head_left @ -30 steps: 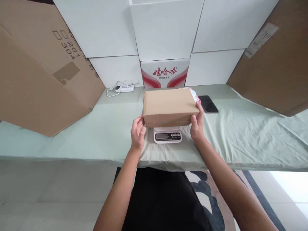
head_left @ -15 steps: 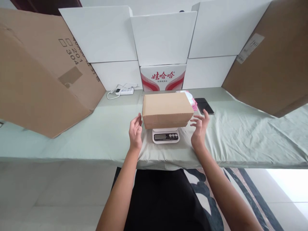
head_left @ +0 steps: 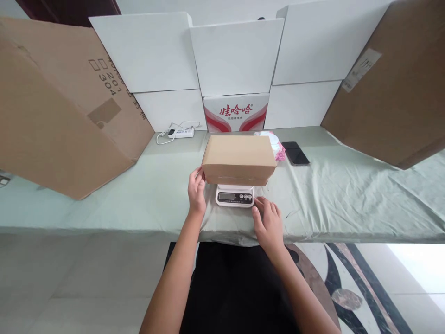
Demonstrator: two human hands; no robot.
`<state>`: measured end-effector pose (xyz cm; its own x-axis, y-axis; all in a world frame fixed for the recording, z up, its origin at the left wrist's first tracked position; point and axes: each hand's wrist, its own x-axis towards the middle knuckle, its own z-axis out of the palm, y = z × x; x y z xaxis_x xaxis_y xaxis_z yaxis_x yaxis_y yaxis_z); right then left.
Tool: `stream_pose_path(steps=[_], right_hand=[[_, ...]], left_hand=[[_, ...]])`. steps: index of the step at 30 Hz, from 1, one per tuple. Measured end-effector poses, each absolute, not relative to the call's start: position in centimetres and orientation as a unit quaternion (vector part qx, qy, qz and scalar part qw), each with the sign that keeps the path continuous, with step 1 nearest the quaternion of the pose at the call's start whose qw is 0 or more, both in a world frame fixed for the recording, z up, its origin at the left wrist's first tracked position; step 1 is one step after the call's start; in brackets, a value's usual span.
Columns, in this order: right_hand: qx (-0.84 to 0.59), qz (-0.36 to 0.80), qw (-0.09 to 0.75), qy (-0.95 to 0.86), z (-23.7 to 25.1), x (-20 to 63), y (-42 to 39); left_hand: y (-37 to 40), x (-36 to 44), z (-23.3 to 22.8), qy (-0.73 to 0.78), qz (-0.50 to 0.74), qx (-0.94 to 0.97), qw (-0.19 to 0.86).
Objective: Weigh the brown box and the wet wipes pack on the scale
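A closed brown cardboard box [head_left: 238, 160] rests on top of a white kitchen scale [head_left: 235, 202], covering its platform. The scale's grey display and several round buttons face me below the box. At the box's left end is my left hand [head_left: 197, 191], open, with its fingertips at the lower left corner; whether they press on it I cannot tell. My right hand [head_left: 268, 220] lies by the scale's right front corner, palm down, fingers loosely stretched and close to or touching the scale's edge. Neither hand grips anything.
Behind the box lies a pink and white packet [head_left: 276, 144], partly hidden, and a dark phone [head_left: 295, 153] to its right. A white power strip [head_left: 181, 133] with a cord sits back left. White boxes [head_left: 237, 58] and large cardboard panels [head_left: 55, 106] [head_left: 389, 93] border the green-covered table [head_left: 167, 195].
My right hand has come down from the box's right end to the scale's right front corner. The box and scale have shifted slightly left. My left hand stays beside the box.
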<state>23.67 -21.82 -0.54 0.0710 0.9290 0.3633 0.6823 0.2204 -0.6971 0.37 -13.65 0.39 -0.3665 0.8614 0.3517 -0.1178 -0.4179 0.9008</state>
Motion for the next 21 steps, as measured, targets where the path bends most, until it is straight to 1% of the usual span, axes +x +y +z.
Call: stream_pose_path(steps=[4, 6, 8, 13, 17, 21], right_hand=[[-0.607, 0.215, 0.433, -0.63, -0.4, 24.3, -21.5], [-0.607, 0.234, 0.428, -0.628, -0.2, 24.5, -21.3], [-0.615, 0.214, 0.396, -0.647, -0.2, 24.5, -21.1], [-0.627, 0.117, 0.3, -0.709, -0.5, 24.1, -20.3], [-0.614, 0.113, 0.265, -0.735, -0.5, 24.4, -19.0], [-0.594, 0.129, 0.254, -0.752, -0.3, 25.1, -17.6]], left_hand=[[-13.6, 0.3, 0.4, 0.419, 0.707, 0.455, 0.344], [-13.6, 0.4, 0.4, 0.415, 0.706, 0.457, 0.347], [-13.7, 0.4, 0.5, 0.412, 0.708, 0.454, 0.35], [-13.7, 0.4, 0.6, 0.411, 0.715, 0.445, 0.349], [-13.7, 0.3, 0.5, 0.409, 0.714, 0.447, 0.351], [-13.6, 0.2, 0.3, 0.41, 0.709, 0.452, 0.352]])
